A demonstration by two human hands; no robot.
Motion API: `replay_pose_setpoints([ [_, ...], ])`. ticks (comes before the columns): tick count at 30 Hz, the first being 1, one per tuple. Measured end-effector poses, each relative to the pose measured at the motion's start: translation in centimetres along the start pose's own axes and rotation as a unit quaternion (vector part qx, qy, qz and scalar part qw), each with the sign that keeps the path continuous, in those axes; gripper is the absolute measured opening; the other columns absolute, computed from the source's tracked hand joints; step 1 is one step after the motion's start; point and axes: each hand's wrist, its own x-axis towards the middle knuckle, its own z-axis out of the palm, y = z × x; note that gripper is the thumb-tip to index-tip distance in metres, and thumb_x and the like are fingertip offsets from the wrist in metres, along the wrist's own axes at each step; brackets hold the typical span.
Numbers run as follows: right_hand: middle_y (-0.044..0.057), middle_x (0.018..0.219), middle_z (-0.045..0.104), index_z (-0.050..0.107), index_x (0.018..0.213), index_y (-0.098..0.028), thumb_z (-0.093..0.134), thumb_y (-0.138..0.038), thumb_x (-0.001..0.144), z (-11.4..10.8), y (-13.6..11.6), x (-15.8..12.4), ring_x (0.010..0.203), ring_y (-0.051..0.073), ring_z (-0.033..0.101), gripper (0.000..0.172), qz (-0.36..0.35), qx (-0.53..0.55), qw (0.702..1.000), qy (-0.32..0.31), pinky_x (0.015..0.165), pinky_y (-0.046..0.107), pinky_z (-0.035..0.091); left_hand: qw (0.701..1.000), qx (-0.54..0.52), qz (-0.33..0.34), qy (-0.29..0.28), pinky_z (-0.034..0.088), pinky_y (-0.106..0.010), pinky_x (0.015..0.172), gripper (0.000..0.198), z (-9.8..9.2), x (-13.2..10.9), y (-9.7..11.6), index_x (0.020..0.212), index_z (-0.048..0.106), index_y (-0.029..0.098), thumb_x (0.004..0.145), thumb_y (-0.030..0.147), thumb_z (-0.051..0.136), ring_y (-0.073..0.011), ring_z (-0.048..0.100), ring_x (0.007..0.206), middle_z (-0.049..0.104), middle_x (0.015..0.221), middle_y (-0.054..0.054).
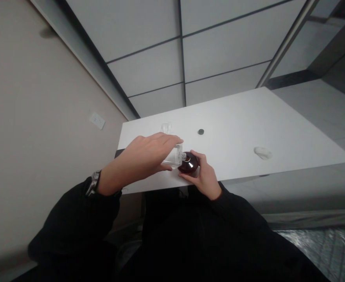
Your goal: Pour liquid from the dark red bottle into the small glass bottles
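My left hand (151,150) is closed around a clear glass bottle (174,156), which it tips sideways to the right. That bottle's neck points at the mouth of a brown bottle (188,163); whether the two touch I cannot tell. Fingers of my right hand (204,176) wrap the brown bottle from the right side, near the table's front edge. Just beyond my left hand stands a small clear object (166,127), perhaps of glass. A small dark round cap (201,132) lies on the table behind the brown bottle.
The white table (231,121) runs out to the right, with a crumpled whitish translucent thing (263,152) on it. Part of a dark flat object (119,152) shows at the left edge. Behind are panelled doors (157,58); a wall with a socket (97,120) is at left.
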Motion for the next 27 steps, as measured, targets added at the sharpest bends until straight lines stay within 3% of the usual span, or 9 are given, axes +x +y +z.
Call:
replay_pose_setpoints([
  [17, 0.015, 0.139, 0.067, 0.047, 0.141, -0.024, 0.086, -0.055, 0.077, -0.2, -0.2, 0.0, 0.125, 0.036, 0.07, 0.082, 0.007, -0.006, 1.0, -0.004, 0.101, 0.051, 0.06, 0.999, 0.03, -0.001, -0.039, 0.054, -0.033, 0.089, 0.056, -1.4, 0.3, 0.7, 0.148, 0.048, 0.023, 0.098, 0.039, 0.07, -0.0282, 0.062, 0.134, 0.062, 0.15, -0.012],
  [27, 0.017, 0.14, 0.067, 0.047, 0.142, -0.023, 0.085, -0.057, 0.076, -0.1, -0.3, -0.1, 0.127, 0.037, 0.068, 0.083, 0.015, 0.003, 1.0, -0.004, 0.104, 0.054, 0.058, 0.998, 0.05, 0.024, -0.036, 0.051, -0.031, 0.086, 0.048, -2.0, 0.6, 0.9, 0.14, 0.053, 0.023, 0.096, 0.032, 0.071, -0.0276, 0.064, 0.13, 0.064, 0.145, -0.011],
])
